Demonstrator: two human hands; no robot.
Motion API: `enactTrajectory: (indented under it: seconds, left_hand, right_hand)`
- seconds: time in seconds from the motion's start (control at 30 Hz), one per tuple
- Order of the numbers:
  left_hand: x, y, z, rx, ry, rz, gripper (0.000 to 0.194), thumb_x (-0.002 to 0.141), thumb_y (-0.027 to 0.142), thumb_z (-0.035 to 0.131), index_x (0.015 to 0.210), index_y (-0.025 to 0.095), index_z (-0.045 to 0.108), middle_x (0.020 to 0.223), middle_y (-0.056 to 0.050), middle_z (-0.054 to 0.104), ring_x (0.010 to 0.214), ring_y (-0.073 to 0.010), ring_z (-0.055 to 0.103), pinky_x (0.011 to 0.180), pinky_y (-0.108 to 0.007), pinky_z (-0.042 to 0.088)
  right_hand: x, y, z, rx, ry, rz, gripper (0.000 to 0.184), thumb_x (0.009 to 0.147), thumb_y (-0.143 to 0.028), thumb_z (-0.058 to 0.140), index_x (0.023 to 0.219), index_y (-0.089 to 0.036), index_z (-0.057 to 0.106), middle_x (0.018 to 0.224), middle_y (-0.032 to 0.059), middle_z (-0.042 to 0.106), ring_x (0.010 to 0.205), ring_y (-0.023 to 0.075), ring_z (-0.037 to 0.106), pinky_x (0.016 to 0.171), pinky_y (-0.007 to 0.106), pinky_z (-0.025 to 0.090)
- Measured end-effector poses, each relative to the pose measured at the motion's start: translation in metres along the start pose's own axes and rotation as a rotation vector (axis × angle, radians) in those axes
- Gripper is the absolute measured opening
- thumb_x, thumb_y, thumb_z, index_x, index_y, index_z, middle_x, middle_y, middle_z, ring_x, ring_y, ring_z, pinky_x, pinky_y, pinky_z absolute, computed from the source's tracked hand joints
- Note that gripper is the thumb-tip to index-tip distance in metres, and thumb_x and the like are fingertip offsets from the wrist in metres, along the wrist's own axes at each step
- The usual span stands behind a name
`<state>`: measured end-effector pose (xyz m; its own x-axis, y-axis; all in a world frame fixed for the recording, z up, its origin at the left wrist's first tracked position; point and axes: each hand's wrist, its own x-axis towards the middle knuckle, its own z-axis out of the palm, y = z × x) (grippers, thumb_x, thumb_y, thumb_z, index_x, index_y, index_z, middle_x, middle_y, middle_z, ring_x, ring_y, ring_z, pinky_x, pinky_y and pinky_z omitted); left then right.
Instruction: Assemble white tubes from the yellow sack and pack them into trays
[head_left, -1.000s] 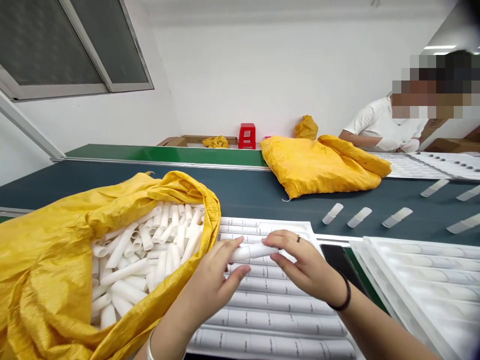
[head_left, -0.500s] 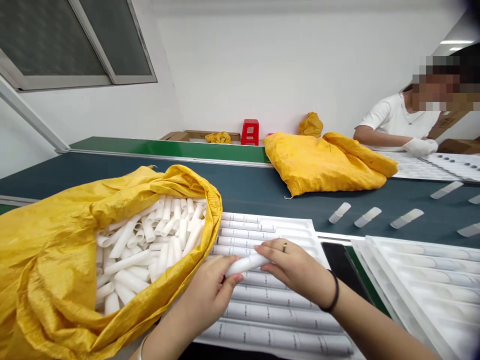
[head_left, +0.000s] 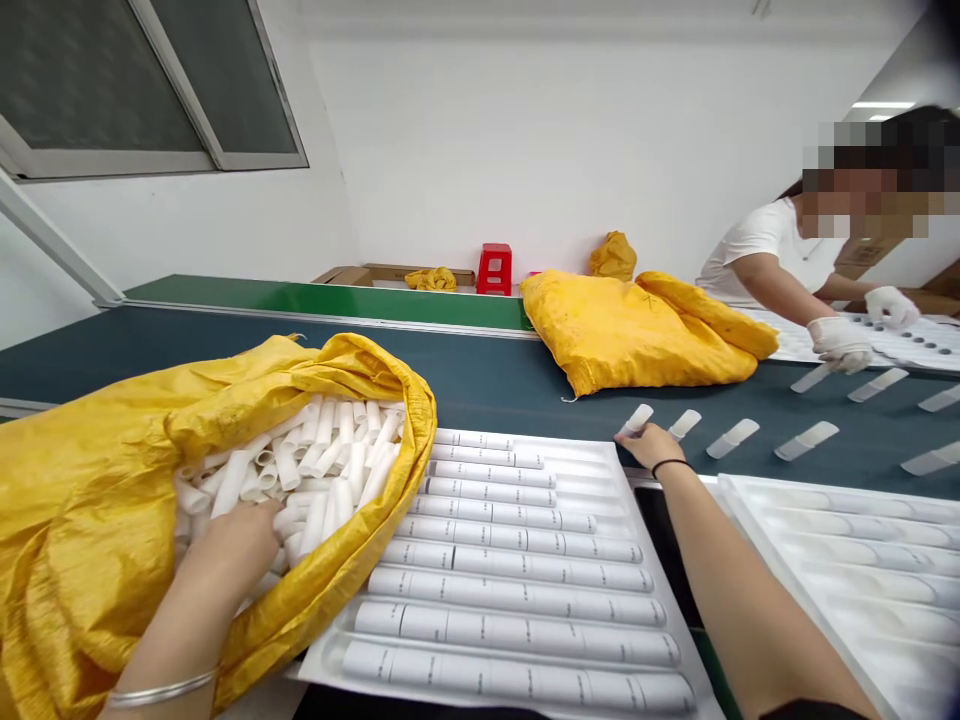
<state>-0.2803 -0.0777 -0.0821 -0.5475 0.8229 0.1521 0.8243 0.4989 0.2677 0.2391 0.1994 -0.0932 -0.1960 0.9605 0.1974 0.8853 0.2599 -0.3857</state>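
My left hand reaches into the open yellow sack and rests among the loose white tubes; its fingers are buried in them. My right hand is stretched out to the dark conveyor belt, its fingers closed on a white tube at the belt's near edge. Between my arms lies a white moulded tray holding rows of long printed white tubes.
Several white tubes lie spaced along the belt. A closed yellow sack sits on the belt's far side. A co-worker's gloved hand works at the right. Empty white trays are stacked at the right; a red stool stands behind.
Both hands held one tube over the tray. Now the right hand has carried it out to the belt, and the left hand has gone into the sack.
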Motion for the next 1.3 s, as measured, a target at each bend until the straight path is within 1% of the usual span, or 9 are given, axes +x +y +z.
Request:
enactTrajectory:
  seconds: [0.17, 0.3, 0.4, 0.57, 0.7, 0.8, 0.9, 1.1, 1.3]
  left_hand:
    - [-0.022, 0.071, -0.024, -0.165, 0.032, 0.218, 0.029, 0.083, 0.032, 0.054, 0.107, 0.022, 0.065, 0.108, -0.009, 0.069, 0.100, -0.0294, 0.062, 0.086, -0.044, 0.049]
    - [-0.044, 0.136, -0.033, -0.607, 0.050, 0.467, 0.024, 0.086, 0.028, 0.057, 0.108, 0.022, 0.065, 0.105, -0.005, 0.069, 0.099, -0.0214, 0.063, 0.091, -0.035, 0.048]
    - [-0.054, 0.156, -0.026, -0.834, 0.012, 0.501, 0.024, 0.084, 0.023, 0.063, 0.107, 0.025, 0.065, 0.100, -0.003, 0.068, 0.097, -0.0187, 0.063, 0.090, -0.031, 0.047]
    - [-0.063, 0.170, -0.013, -1.544, -0.087, 0.198, 0.025, 0.076, 0.024, 0.074, 0.097, 0.028, 0.062, 0.098, 0.003, 0.062, 0.091, -0.0118, 0.061, 0.083, -0.023, 0.049]
    - [-0.071, 0.190, -0.008, -1.939, -0.288, -0.097, 0.029, 0.072, 0.026, 0.078, 0.090, 0.025, 0.055, 0.090, 0.005, 0.061, 0.087, -0.0093, 0.061, 0.079, -0.021, 0.049]
    - [-0.074, 0.199, -0.004, -1.911, -0.269, -0.170, 0.033, 0.069, 0.025, 0.081, 0.089, 0.022, 0.055, 0.087, 0.003, 0.063, 0.086, -0.0103, 0.062, 0.080, -0.022, 0.049]
    - [-0.075, 0.201, -0.002, -1.900, -0.197, -0.211, 0.037, 0.065, 0.024, 0.083, 0.088, 0.021, 0.054, 0.085, 0.002, 0.066, 0.084, -0.0107, 0.063, 0.078, -0.022, 0.050]
    - [-0.077, 0.198, -0.003, -1.922, -0.283, -0.087, 0.032, 0.062, 0.018, 0.083, 0.079, 0.020, 0.055, 0.091, 0.002, 0.065, 0.090, -0.0108, 0.062, 0.084, -0.023, 0.048]
    - [-0.076, 0.180, -0.005, -1.211, -0.288, 0.216, 0.022, 0.078, 0.029, 0.070, 0.098, 0.021, 0.064, 0.088, -0.001, 0.065, 0.074, -0.0128, 0.060, 0.063, -0.022, 0.048]
  right_hand:
    - [-0.009, -0.040, 0.023, 0.033, -0.160, -0.088, 0.022, 0.092, -0.026, 0.052, 0.078, -0.017, 0.067, 0.079, 0.0070, 0.069, 0.076, 0.0162, 0.065, 0.073, 0.030, 0.050]
    - [-0.014, -0.089, 0.052, 0.122, -0.312, -0.271, 0.014, 0.078, -0.016, 0.064, 0.089, -0.017, 0.072, 0.099, 0.0093, 0.070, 0.090, 0.0211, 0.066, 0.083, 0.029, 0.047]
    - [-0.017, -0.110, 0.054, 0.145, -0.349, -0.304, 0.015, 0.066, -0.009, 0.068, 0.081, -0.013, 0.070, 0.089, 0.0105, 0.069, 0.082, 0.0238, 0.065, 0.079, 0.032, 0.048]
    - [-0.052, -0.135, 0.026, 0.275, -0.264, -0.294, 0.023, 0.082, -0.021, 0.054, 0.102, -0.014, 0.060, 0.084, 0.0074, 0.063, 0.077, 0.0203, 0.060, 0.072, 0.033, 0.048]
    - [-0.093, -0.163, 0.008, 0.962, -0.471, -0.305, 0.029, 0.089, -0.037, 0.050, 0.112, -0.020, 0.055, 0.084, 0.0029, 0.060, 0.074, 0.0148, 0.060, 0.067, 0.028, 0.051]
    - [-0.108, -0.172, -0.001, 1.208, -0.540, -0.244, 0.028, 0.088, -0.037, 0.057, 0.111, -0.022, 0.058, 0.083, 0.0017, 0.060, 0.074, 0.0129, 0.059, 0.068, 0.026, 0.051]
    - [-0.111, -0.170, -0.007, 1.173, -0.469, -0.244, 0.025, 0.085, -0.031, 0.063, 0.108, -0.023, 0.061, 0.090, 0.0027, 0.062, 0.080, 0.0128, 0.057, 0.073, 0.026, 0.050]
    - [-0.114, -0.164, -0.014, 1.074, -0.332, -0.285, 0.025, 0.085, -0.027, 0.064, 0.110, -0.026, 0.061, 0.095, 0.0030, 0.064, 0.082, 0.0144, 0.059, 0.074, 0.028, 0.052]
    - [-0.110, -0.159, -0.034, 0.774, -0.142, -0.651, 0.031, 0.088, -0.015, 0.059, 0.116, -0.028, 0.057, 0.110, 0.0035, 0.065, 0.101, 0.0168, 0.060, 0.087, 0.029, 0.051]
